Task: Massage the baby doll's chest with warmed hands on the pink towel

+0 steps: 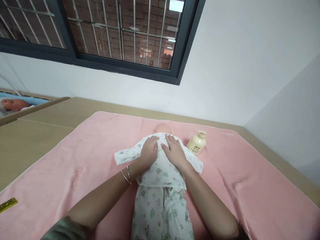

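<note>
White baby clothes (160, 186) printed with small green and pink shapes cover the doll on the plain pink towel (82, 156), a pale cream-yellow lotion bottle (196, 144) lies just right of the clothes, and tan tabletop (37, 133) frames the towel.

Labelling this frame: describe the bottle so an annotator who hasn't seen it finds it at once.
Start at the pink towel spread over the tan table. A doll in printed baby clothes lies along its middle under both hands; the bottle lies just beyond the right hand, near the doll's shoulder. It is the only pale yellow, hard, pump-topped thing on the towel.
</note>
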Available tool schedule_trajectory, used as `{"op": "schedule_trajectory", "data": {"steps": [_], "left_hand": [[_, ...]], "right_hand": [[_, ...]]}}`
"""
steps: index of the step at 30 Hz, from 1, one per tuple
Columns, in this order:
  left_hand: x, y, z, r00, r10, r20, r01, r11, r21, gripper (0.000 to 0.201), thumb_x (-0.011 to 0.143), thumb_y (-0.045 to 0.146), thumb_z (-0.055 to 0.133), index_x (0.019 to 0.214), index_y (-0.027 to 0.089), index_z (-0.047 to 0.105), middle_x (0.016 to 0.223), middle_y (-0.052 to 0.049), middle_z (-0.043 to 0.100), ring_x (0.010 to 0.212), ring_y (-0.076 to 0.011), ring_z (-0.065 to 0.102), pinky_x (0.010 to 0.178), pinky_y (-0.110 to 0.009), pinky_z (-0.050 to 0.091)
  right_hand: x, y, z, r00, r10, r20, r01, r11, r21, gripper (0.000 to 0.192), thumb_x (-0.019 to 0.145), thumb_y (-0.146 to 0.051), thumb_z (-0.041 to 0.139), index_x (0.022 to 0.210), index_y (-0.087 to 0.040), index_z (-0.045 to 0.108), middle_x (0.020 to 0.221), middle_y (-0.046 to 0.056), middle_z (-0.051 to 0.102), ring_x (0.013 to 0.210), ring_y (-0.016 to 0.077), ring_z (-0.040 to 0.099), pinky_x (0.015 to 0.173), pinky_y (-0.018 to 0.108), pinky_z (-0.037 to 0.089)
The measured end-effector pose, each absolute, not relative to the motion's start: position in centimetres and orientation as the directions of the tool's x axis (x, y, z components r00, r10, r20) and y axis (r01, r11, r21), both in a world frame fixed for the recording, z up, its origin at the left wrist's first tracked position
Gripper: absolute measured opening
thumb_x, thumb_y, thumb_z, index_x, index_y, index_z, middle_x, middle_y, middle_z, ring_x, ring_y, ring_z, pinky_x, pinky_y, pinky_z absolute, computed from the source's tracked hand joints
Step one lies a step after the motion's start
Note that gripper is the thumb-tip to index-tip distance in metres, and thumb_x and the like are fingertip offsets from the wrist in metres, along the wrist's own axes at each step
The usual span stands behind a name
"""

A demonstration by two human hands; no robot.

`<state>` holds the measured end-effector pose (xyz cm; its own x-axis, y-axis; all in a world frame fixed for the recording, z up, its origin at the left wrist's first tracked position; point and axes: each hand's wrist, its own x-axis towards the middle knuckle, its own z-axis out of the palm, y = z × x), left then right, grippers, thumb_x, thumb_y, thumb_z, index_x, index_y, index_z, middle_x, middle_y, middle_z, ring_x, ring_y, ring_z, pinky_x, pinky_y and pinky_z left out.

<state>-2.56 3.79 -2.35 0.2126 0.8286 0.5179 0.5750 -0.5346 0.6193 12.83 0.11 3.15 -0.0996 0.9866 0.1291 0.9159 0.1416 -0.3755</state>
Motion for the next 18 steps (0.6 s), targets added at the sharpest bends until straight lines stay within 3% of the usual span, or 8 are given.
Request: {"op": "schedule_trajectory", "data": {"steps": [3,8,13,18], "left_hand": [[-2.5,3.7,-2.4,0.202,0.831,0.518,0.569,-0.53,0.629,0.042,0.096,0.02,0.032,0.126,0.016,0.061,0.134,-0.012,0.064,0.132,-0.0255,0.053,0.12,-0.049,0.036],[-2.5,3.7,-2.5,0.188,0.842,0.505,0.57,-0.513,0.642,0.041,0.096,0.021,0.032,0.124,0.015,0.063,0.13,-0.012,0.066,0.13,-0.0255,0.054,0.119,-0.048,0.038],[-2.5,3.7,-2.5,0.191,0.839,0.509,0.561,-0.519,0.645,0.042,0.097,0.022,0.03,0.124,0.015,0.062,0.13,-0.013,0.066,0.129,-0.0262,0.055,0.118,-0.049,0.038],[-2.6,3.4,-2.5,0.197,0.833,0.516,0.562,-0.527,0.637,0.043,0.097,0.022,0.03,0.126,0.015,0.061,0.134,-0.012,0.064,0.13,-0.0254,0.054,0.119,-0.048,0.037]], "right_hand": [[12.1,-0.8,3.3,0.007,0.992,0.125,0.948,0.033,-0.318,0.064,0.103,-0.046,0.033,0.153,-0.007,0.035,0.158,0.019,0.034,0.15,0.0324,0.026,0.122,0.052,0.02],[10.4,-2.4,3.4,-0.234,0.953,0.194,0.934,0.276,-0.228,0.049,0.101,-0.025,0.032,0.145,-0.015,0.051,0.154,0.01,0.043,0.15,0.0299,0.028,0.123,0.05,0.022],[11.6,-1.2,3.3,-0.253,0.955,0.157,0.899,0.292,-0.328,0.054,0.104,-0.04,0.032,0.152,-0.016,0.041,0.159,0.007,0.035,0.152,0.0282,0.021,0.124,0.052,0.018],[14.0,0.6,2.9,-0.098,0.985,0.145,0.905,0.149,-0.398,0.063,0.104,-0.047,0.028,0.151,-0.007,0.039,0.157,0.016,0.036,0.149,0.0279,0.029,0.124,0.048,0.019]]}}
